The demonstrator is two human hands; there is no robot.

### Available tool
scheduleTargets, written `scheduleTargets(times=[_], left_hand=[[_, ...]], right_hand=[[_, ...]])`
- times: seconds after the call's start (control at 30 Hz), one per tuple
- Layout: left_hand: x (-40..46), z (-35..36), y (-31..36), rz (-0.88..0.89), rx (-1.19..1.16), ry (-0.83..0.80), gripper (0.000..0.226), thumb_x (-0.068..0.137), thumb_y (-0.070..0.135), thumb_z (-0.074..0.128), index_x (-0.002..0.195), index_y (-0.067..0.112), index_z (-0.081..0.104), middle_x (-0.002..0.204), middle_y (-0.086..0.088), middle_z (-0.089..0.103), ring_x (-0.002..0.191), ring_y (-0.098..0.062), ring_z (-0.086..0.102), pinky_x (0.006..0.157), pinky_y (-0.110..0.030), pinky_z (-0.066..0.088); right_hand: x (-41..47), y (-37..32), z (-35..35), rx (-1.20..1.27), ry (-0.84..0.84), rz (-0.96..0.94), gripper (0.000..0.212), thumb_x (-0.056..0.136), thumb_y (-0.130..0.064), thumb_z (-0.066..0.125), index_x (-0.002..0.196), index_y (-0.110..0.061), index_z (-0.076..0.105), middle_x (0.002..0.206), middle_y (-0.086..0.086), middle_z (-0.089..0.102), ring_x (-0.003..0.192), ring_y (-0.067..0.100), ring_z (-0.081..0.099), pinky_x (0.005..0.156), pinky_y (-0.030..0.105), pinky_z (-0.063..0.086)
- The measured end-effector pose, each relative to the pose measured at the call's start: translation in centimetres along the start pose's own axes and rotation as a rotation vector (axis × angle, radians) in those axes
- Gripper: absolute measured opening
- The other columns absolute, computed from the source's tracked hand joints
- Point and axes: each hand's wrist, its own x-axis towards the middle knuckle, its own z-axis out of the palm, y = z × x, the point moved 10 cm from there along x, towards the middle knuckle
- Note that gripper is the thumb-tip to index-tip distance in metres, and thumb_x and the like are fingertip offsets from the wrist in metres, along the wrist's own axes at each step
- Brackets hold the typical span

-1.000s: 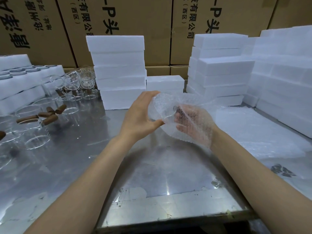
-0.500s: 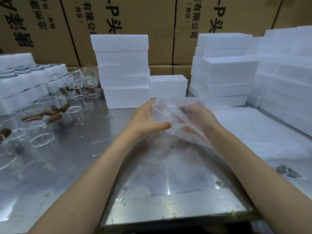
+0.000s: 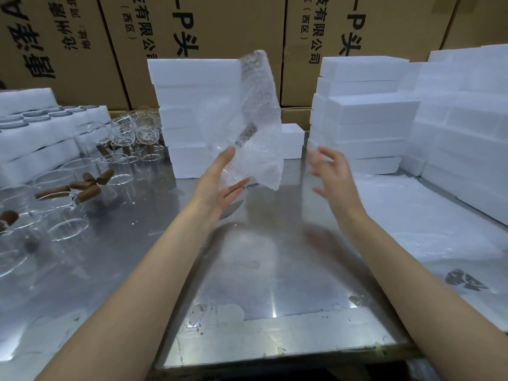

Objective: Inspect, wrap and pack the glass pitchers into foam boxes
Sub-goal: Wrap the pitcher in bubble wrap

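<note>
Center of frame: bubble-wrapped pitcher (image 3: 248,138) up in the air above the metal table (image 3: 247,270), brown handle showing thru the wrap, loose wrap end sticking up toward top center. Left hand (image 3: 220,182) under/beside its lower left, fingers straight, palm up, touching the wrap but not curled round it. Right hand (image 3: 330,174) to the right of the bundle, apart from it, fingers spread & relaxed, blurred, holding nothing. Behind the bundle: stack of white foam boxes (image 3: 192,116); more foam stacks (image 3: 362,114) at center right & far right. Left side of frame: unwrapped glass pitchers (image 3: 68,188) w/ brown handles on the table, plus foam trays (image 3: 35,133) at upper left. Sheets of bubble wrap (image 3: 412,215) lie flat on the table at right. Cardboard cartons (image 3: 220,28) w/ black print across the top of the frame.
</note>
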Motion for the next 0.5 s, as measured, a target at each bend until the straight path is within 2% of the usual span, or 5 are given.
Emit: scheduleTargets(times=[0.13,0.27,0.33,0.4,0.5], left_hand=[[-0.5,1.2,-0.2,0.002,0.138,-0.085,0.033,0.086,0.037,0.064,0.114,0.021,0.063,0.116,0.003,0.069,0.104,-0.011,0.066,0.084,-0.021,0.047],[-0.6,2.3,-0.5,0.044,0.204,-0.187,0.032,0.081,0.022,0.071,0.109,0.01,0.064,0.088,0.009,0.074,0.083,-0.001,0.069,0.068,-0.013,0.05],[-0.6,2.5,-0.9,0.05,0.329,-0.216,0.054,0.069,0.032,0.08,0.116,0.01,0.063,0.099,0.008,0.074,0.092,-0.005,0.069,0.078,-0.019,0.048],[-0.6,2.8,-1.3,0.063,0.427,-0.244,0.065,0.063,0.041,0.08,0.12,0.015,0.062,0.11,0.006,0.071,0.101,-0.009,0.066,0.082,-0.023,0.045],[-0.7,3.6,-1.7,0.111,0.508,-0.29,0.045,0.068,0.028,0.083,0.109,0.021,0.064,0.098,0.012,0.074,0.092,-0.002,0.068,0.071,-0.01,0.047]], right_hand=[[-1.5,2.0,4.0,-0.123,-0.277,0.11,0.09,0.065,-0.068,0.055,0.14,-0.026,0.029,0.117,-0.011,0.056,0.105,0.007,0.058,0.078,0.029,0.053],[-0.5,1.4,2.7,-0.035,-0.148,0.058,0.034,0.086,-0.042,0.062,0.109,-0.018,0.056,0.103,-0.002,0.065,0.095,0.013,0.064,0.085,0.038,0.054],[0.0,1.0,0.9,-0.007,-0.027,0.032,0.01,0.092,-0.03,0.059,0.088,-0.021,0.061,0.086,-0.006,0.064,0.081,0.009,0.06,0.079,0.031,0.049],[0.3,0.9,-0.8,0.051,0.087,0.02,0.017,0.092,-0.026,0.059,0.076,-0.023,0.061,0.075,-0.01,0.06,0.07,0.005,0.054,0.074,0.026,0.045],[0.5,1.3,-2.3,0.093,0.19,0.032,0.027,0.091,-0.022,0.058,0.064,-0.025,0.057,0.064,-0.013,0.051,0.063,0.006,0.044,0.062,0.022,0.039]])
